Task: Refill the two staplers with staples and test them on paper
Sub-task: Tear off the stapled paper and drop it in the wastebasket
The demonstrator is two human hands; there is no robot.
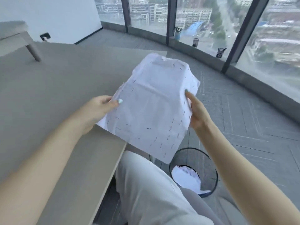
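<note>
Both hands are holding the paper by its side edges, left hand pinching one edge, right hand gripping the other. Rows of staples are dotting the sheet, so testing is probably finishing; no staplers are showing. The paper is overhanging the counter edge, with the wastebasket below it and open floor beyond.

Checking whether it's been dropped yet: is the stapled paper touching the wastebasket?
Apart. The head view shows the stapled paper held up by both hands, its lower corner above the wastebasket rim, with floor visible between them.
</note>
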